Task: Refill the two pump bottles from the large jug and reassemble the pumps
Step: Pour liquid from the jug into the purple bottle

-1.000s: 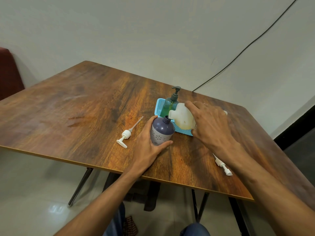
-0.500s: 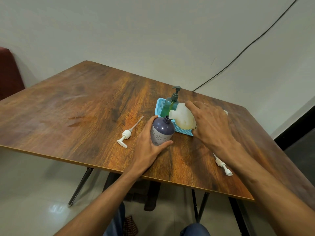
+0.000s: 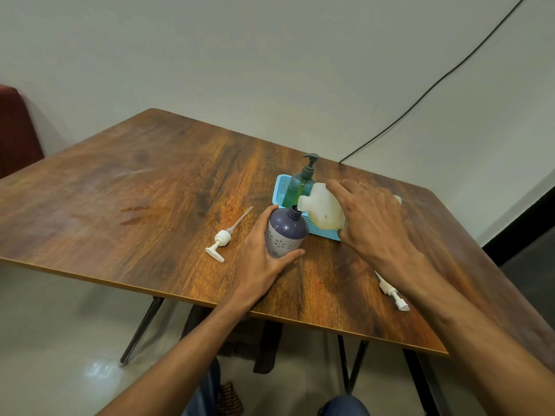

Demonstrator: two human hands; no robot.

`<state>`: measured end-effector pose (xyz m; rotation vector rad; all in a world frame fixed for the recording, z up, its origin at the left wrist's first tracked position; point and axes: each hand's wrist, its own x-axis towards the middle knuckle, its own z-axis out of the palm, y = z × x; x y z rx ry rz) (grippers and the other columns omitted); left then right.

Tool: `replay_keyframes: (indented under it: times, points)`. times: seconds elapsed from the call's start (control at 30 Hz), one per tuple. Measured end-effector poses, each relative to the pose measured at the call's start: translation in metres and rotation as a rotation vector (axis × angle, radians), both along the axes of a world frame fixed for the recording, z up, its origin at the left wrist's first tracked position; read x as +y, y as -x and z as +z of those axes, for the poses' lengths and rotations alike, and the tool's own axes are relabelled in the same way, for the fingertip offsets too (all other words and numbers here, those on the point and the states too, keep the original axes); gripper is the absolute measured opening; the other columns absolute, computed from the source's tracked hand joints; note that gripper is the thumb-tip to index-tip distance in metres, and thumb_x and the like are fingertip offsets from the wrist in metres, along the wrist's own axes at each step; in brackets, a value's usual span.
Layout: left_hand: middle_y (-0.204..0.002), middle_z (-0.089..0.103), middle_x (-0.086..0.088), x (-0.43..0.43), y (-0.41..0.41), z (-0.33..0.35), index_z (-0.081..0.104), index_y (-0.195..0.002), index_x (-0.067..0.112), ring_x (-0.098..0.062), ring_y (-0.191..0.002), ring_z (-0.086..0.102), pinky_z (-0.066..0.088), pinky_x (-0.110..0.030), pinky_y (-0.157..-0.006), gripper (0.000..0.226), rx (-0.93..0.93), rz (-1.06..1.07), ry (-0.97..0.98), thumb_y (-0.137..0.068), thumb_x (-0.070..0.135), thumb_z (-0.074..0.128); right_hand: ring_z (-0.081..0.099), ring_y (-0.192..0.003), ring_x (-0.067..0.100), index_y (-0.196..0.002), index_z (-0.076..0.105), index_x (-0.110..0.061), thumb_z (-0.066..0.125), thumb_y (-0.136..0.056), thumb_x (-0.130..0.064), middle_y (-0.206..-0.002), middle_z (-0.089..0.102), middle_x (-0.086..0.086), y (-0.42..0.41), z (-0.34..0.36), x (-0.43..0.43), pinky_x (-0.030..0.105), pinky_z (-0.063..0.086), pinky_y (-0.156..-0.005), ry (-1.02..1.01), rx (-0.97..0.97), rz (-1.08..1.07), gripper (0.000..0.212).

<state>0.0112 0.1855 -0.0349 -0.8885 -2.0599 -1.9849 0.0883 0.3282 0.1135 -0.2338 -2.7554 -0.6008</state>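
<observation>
Head view: the left hand (image 3: 258,265) grips the purple bottle (image 3: 285,232), which stands mid-table (image 3: 150,190). The right hand (image 3: 372,223) holds the white jug (image 3: 322,210), tipped, with its spout at the bottle's open neck. Soap could spill if the spout slides off. I count one jug. I count two bottles; the green pump bottle (image 3: 300,187) is at 12 o'clock. I count two loose pumps: a white pump (image 3: 222,238) at 9 o'clock and another white pump (image 3: 392,291) at 4 o'clock.

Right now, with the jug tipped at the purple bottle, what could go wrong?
1. The spout of the jug meets the narrow neck of the purple bottle at an angle; a small slip could spill onto the table.
2. The bottle is dark, so its fill level is hard to see; it may overflow.
3. A loose pump lies beside the right forearm near the table edge and could be knocked off.
</observation>
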Motion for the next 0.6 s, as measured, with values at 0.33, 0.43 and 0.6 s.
replay_keyframes:
  times: [0.33,0.43,0.6]
  points:
    - [-0.141,0.056,0.005,0.0,0.0002,-0.001,0.041,-0.149,0.019,-0.007,-0.128,0.055,0.05,-0.032,-0.106,0.094,-0.007,-0.002,0.004,-0.071,0.037,0.091,0.057,-0.119,0.031,-0.141,0.039,-0.026,0.078,-0.078,-0.024,-0.139,0.056,0.004,-0.0014,0.0015,-0.0019,0.046,0.045,-0.088,0.0,0.0,0.003,0.075]
    - [-0.141,0.056,0.004,0.0,0.0002,-0.0008,0.041,-0.148,0.018,-0.008,-0.128,0.055,0.05,-0.032,-0.106,0.093,-0.007,-0.002,0.003,-0.071,0.036,0.091,0.057,-0.12,0.031,-0.141,0.038,-0.026,0.079,-0.078,-0.025,-0.139,0.056,0.004,-0.0014,0.0021,-0.0023,0.046,0.045,-0.089,0.002,-0.004,0.001,0.075]
    - [-0.141,0.056,0.004,0.0002,0.0002,-0.0014,0.041,-0.149,0.018,-0.008,-0.129,0.055,0.049,-0.029,-0.106,0.094,-0.007,-0.003,0.001,-0.071,0.036,0.091,0.057,-0.119,0.031,-0.141,0.039,-0.026,0.078,-0.077,-0.023,-0.139,0.057,0.004,-0.0014,0.0016,-0.002,0.046,0.045,-0.088,-0.004,-0.004,-0.002,0.075]
